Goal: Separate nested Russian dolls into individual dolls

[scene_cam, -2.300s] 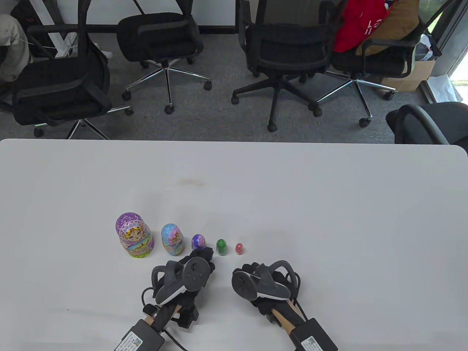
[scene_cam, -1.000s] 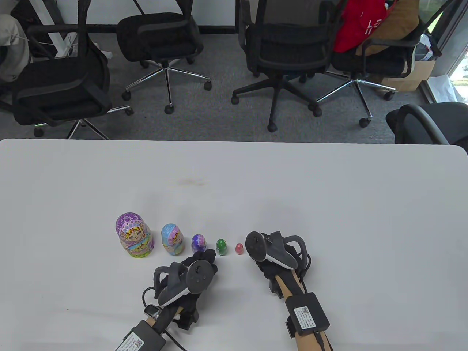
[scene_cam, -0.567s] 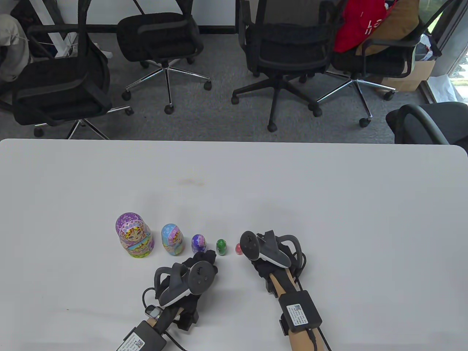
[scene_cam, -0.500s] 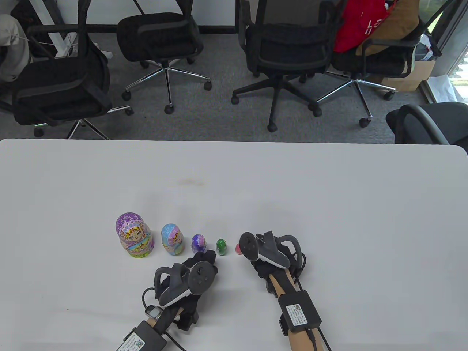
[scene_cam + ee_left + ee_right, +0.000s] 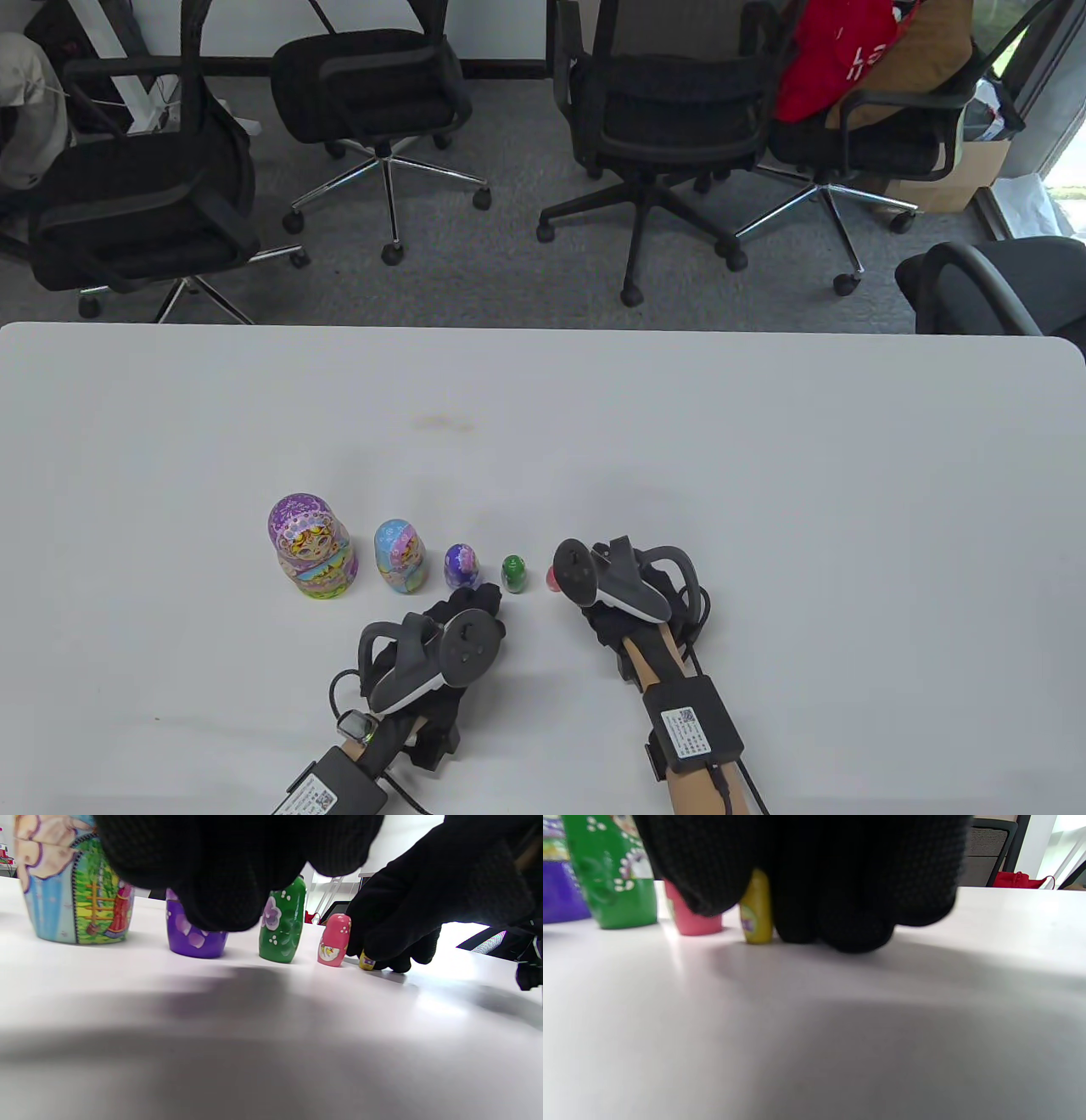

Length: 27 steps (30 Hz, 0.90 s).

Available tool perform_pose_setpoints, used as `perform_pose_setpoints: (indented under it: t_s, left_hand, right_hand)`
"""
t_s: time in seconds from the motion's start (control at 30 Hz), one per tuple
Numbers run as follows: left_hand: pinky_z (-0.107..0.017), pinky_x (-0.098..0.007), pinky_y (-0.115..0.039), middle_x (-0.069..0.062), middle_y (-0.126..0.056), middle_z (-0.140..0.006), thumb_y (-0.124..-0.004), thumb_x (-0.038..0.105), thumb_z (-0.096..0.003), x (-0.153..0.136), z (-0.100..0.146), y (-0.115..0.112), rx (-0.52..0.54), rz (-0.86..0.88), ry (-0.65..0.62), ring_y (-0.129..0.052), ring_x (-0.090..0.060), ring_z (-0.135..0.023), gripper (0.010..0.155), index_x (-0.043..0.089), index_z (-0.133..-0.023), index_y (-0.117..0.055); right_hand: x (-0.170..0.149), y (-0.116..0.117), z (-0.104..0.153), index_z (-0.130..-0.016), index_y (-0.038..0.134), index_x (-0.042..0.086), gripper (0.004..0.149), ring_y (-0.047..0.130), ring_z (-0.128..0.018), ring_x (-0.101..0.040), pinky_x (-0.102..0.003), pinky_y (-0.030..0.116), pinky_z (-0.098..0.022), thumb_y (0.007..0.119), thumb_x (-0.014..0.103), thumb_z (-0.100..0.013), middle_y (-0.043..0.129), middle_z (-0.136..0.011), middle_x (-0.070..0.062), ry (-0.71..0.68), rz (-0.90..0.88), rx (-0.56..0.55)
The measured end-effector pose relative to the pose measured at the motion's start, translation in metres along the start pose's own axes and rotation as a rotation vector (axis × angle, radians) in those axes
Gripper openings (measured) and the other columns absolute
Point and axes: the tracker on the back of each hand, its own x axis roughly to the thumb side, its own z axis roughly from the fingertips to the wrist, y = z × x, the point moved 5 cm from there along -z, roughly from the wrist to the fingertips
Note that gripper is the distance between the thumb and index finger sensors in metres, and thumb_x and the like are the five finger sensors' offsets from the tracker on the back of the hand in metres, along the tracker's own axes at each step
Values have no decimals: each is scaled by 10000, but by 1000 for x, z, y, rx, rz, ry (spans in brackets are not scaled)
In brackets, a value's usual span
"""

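Right hand [image 5: 632, 594] moved forward-left to red doll [image 5: 334, 941], fingers setting yellow doll [image 5: 756, 909] beside.

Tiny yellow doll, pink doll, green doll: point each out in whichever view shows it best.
Tiny yellow doll [image 5: 756, 910]: right wrist view, middle of its body, beside the right hand's [image 5: 814, 878] fingers.
Pink doll [image 5: 335, 940]: left wrist view, mid-body.
Green doll [image 5: 282, 925]: left wrist view, mid-body.

Bare white table [image 5: 764, 475] right of and beyond the doll row [image 5: 407, 560]; narrow gaps between dolls.
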Motion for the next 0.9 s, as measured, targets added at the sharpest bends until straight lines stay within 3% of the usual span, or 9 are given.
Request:
perform_pose_setpoints:
  t_s: [0.33,0.47,0.57,0.7,0.9]
  left_hand:
    - [-368,-286,-923,-108,-935,-930,-743,381,-546,3,2,0,-2,-9,-10,-1029,-167,-589,525,169,-1023,-791]
    - [-392,-313,-916,-129,-922,-945,-705,400,-560,1,5,6,15,19,-4,-1021,-203,-621,541,160,-1039,-776]
    - [-470,-364,-895,-149,-884,-989,-680,411,-568,0,7,20,76,28,1,-980,-267,-735,567,155,-1071,-741]
    - [-609,-452,-822,-193,-745,-1108,-656,426,-578,-2,12,41,155,65,3,-842,-384,-915,620,159,-1137,-639]
    - [-772,-570,-618,-198,-511,-1240,-628,457,-583,-11,21,67,277,50,15,-529,-478,-1113,692,191,-1206,-485]
  right_hand:
    - [-6,-5,4,-903,793,169,517,945,-629,-284,-411,847,-492,827,352,-420,926,-791,-99,9,-67,0]
    - [-15,-24,18,-927,766,163,532,914,-696,-310,-451,816,-548,813,350,-431,891,-839,-114,11,-98,-98]
    - [-20,-39,32,-952,736,165,551,878,-759,-328,-475,778,-599,806,352,-438,860,-881,-120,11,-132,-184]
    - [-28,-63,56,-1014,652,165,574,730,-904,-379,-523,650,-696,738,371,-486,755,-983,-140,5,-211,-331]
    - [-45,-88,83,-1094,483,195,656,347,-1056,-382,-558,350,-775,686,423,-513,478,-1146,-132,22,-236,-497]
